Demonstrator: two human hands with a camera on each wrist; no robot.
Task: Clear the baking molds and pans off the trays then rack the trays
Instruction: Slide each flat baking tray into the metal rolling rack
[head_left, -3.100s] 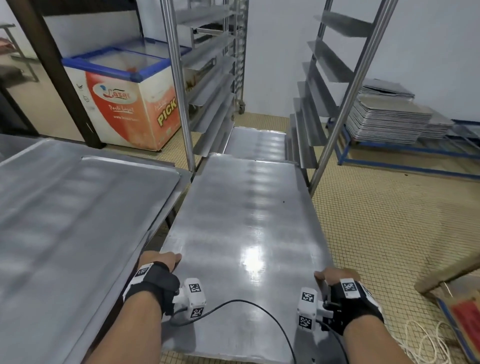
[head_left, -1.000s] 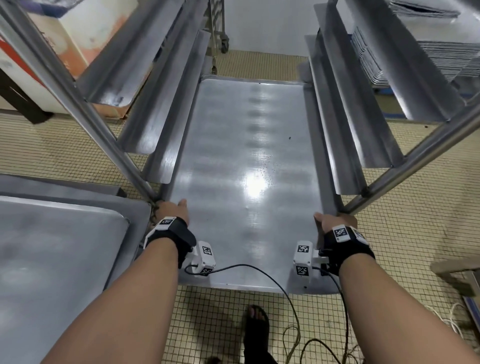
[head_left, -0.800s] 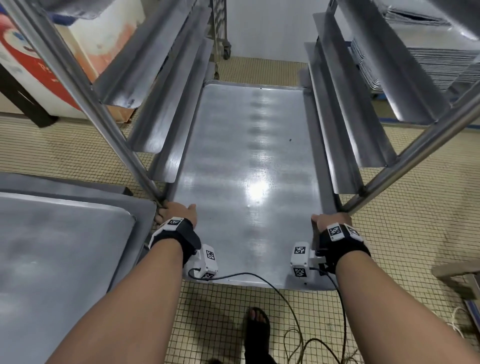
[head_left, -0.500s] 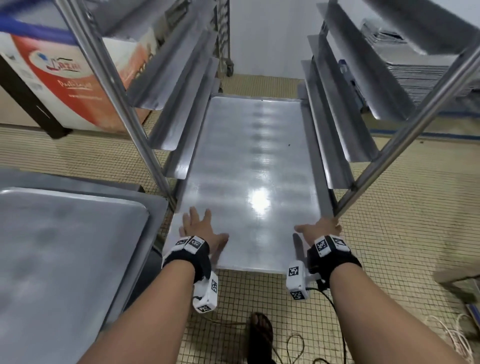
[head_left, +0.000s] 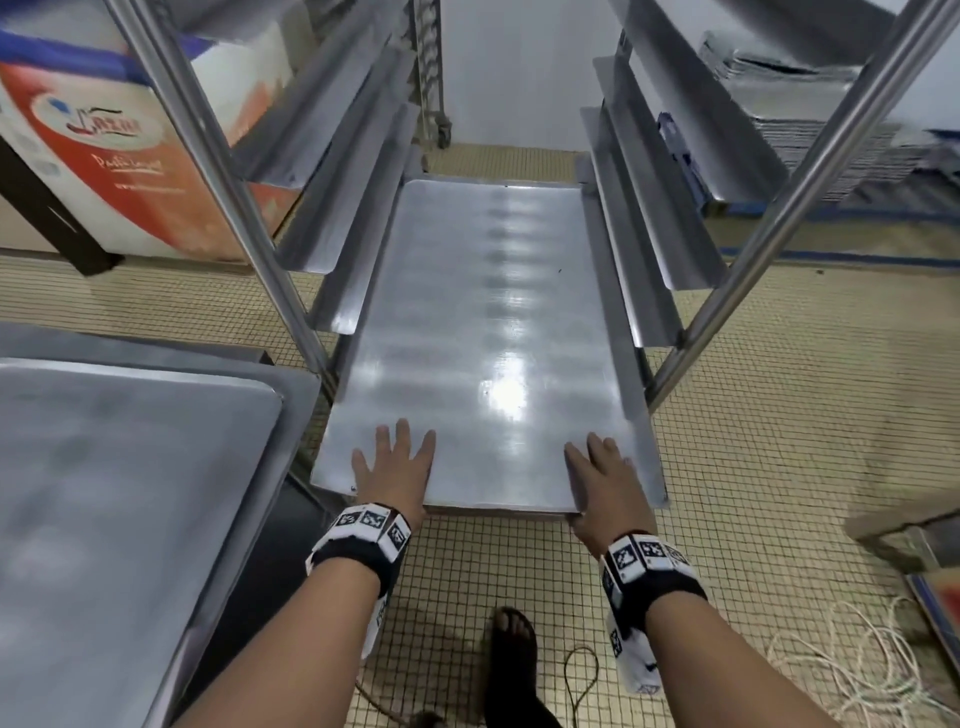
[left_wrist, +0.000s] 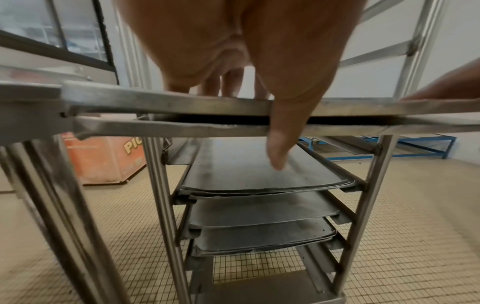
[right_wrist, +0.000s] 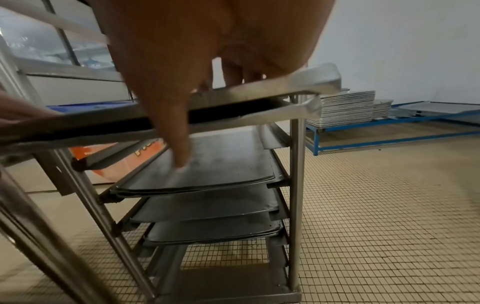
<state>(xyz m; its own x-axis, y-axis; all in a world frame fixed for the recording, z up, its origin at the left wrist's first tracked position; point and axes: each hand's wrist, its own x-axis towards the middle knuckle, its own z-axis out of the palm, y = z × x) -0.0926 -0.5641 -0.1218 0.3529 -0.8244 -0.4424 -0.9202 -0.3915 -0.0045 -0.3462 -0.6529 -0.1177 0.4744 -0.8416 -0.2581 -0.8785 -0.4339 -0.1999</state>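
Note:
A large bare metal tray (head_left: 488, 322) lies on a pair of rails in the steel rack (head_left: 675, 332), with its near end sticking out toward me. My left hand (head_left: 395, 467) lies flat on the near left end, fingers straight. My right hand (head_left: 602, 478) lies flat on the near right end. In the left wrist view the palm sits on the tray edge (left_wrist: 166, 100) and the thumb (left_wrist: 280, 139) hangs below it. The right wrist view shows the same: palm on the tray edge (right_wrist: 262, 86), thumb (right_wrist: 176, 135) pointing down under it. Neither thumb visibly clamps the tray.
Another bare tray (head_left: 114, 509) lies on the table at my left. Several trays (left_wrist: 259, 174) sit on lower rack rails. A tall stack of trays (head_left: 831, 130) stands at the back right. An orange freezer (head_left: 104, 145) is back left. Cables (head_left: 852, 670) lie on the tiled floor.
The tray has slid deeper onto the rack rails. Both hands left the tray's side edges and now lie flat on its near end.

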